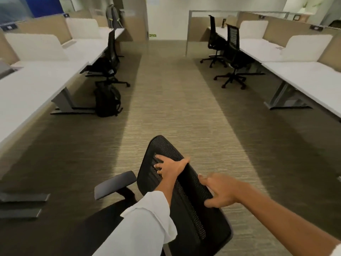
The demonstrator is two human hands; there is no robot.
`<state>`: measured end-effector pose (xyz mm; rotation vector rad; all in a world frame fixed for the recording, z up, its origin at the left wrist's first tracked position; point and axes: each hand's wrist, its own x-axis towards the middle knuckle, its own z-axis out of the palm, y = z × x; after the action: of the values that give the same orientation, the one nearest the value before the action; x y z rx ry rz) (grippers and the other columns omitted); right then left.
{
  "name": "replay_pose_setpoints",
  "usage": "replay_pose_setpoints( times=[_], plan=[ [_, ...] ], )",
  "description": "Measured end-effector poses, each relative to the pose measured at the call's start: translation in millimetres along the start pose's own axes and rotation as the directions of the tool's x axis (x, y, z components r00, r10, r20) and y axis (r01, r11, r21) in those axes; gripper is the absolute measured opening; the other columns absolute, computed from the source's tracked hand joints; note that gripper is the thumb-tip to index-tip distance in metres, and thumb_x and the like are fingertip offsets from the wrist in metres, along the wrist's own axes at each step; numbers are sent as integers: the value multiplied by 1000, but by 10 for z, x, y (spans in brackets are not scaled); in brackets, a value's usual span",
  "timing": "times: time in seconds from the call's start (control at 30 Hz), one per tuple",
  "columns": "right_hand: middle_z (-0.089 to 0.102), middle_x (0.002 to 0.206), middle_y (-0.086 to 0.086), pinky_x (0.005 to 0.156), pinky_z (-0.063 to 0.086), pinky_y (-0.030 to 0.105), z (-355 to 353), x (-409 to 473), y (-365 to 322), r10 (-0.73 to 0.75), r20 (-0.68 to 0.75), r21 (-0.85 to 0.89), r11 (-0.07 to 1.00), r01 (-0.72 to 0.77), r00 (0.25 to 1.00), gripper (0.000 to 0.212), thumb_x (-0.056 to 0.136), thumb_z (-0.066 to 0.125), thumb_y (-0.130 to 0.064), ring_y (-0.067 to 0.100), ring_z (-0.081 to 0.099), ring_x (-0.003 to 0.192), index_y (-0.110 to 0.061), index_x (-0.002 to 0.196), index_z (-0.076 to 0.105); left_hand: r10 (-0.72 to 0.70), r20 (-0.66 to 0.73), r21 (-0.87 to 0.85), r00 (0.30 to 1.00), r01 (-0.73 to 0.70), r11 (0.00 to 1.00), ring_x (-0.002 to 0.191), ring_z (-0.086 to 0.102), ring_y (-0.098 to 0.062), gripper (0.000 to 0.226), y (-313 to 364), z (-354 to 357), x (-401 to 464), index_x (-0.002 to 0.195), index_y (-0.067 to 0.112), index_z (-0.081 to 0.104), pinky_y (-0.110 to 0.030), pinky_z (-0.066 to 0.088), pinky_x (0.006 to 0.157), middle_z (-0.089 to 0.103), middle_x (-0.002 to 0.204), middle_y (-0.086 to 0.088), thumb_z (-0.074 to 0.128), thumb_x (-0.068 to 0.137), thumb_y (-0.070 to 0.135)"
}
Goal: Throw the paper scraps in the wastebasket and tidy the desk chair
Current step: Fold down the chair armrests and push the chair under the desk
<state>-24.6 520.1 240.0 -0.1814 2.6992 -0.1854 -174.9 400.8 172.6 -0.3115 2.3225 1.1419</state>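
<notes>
Head view: the desk chair [184,196] stands out in the carpeted aisle [175,108], well apart from the desks on either side, its mesh back turned towards the person. The left hand [170,166] grips the top edge of the chair back, fingers spread over the mesh on the far face and thumb hooked along the rim. The right hand [218,193] holds the same edge lower down on the right, fingers curled against the rim; the frame is blurred there, so how firm that hold is I cannot tell. One armrest [115,184] juts out to the left. No paper scraps and no wastebasket show from here. A black backpack [107,100] sits on the floor beside the left desk [36,85]. Judgement: the step in hand is wheeling the chair to a desk. It should be steered with both hands kept on the back, pushed evenly so the castors track straight, kept wide of the backpack and the desk legs, then squared to the desk edge before tucking in.
</notes>
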Motion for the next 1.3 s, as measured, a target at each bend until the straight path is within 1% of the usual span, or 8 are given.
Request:
replay_pose_setpoints(
  times=[0.17,0.4,0.5,0.63,0.77,0.97,1.1,1.3],
  plan=[
    [59,74,-11,64,48,24,-43,4,-228,-132,141,-101,984,146,981,62,74,66,-41,-4,54,64,-15,129,56,37,-13,24,999,-37,999,148,18,-46,149,-401,-203,-133,156,14,-17,-54,29,115,0,163,-29,80,56,67],
    [59,123,-1,94,47,40,-210,448,-703,-277,-41,-479,849,224,960,50,78,61,-21,24,54,118,-24,127,54,93,60,43,994,-96,994,149,16,-45,154,-1071,-777,-293,155,16,-19,-53,26,118,-2,163,-29,76,48,70],
    [39,151,3,110,38,42,-142,741,-1085,-371,-121,-508,820,264,921,80,75,74,-24,26,36,141,-21,146,36,111,77,58,991,-116,992,150,15,-43,151,-1353,-989,-402,156,17,-18,-51,24,119,0,164,-27,79,52,67],
    [3,167,5,122,12,56,120,988,-1634,-457,88,-614,674,409,885,109,77,78,-34,26,-3,154,-16,159,7,139,96,94,986,-148,985,151,21,-37,152,-1786,-1174,-714,158,12,-10,-44,28,119,9,165,-23,75,45,71],
    [34,159,1,122,-4,55,481,997,-2117,-598,94,-537,643,546,796,80,80,68,-40,21,11,153,-18,151,35,127,126,71,984,-137,988,142,39,-30,149,-2252,-1383,-1085,158,9,4,-39,42,111,35,157,-13,75,40,67],
    [66,115,-6,115,29,43,607,871,-2715,-734,171,-459,531,712,657,65,59,67,-61,17,59,116,-27,114,62,-66,137,63,988,58,996,113,61,-20,120,-3010,-1726,-1635,138,18,51,-38,54,96,61,128,0,78,37,77],
    [68,96,-8,84,53,38,659,827,-3092,-770,224,-459,458,762,598,56,57,65,-65,20,65,92,-29,100,61,-254,149,9,956,255,967,113,60,-18,135,-3472,-1973,-2075,140,26,53,-34,50,96,60,129,6,73,25,93],
    [70,88,-9,70,54,33,820,839,-3393,-864,150,-395,393,830,480,76,53,50,-93,18,68,83,-32,97,61,-401,45,3,915,401,916,120,59,-19,132,-3910,-2208,-2659,139,29,55,-39,46,106,60,138,4,63,29,100]
  ],
)
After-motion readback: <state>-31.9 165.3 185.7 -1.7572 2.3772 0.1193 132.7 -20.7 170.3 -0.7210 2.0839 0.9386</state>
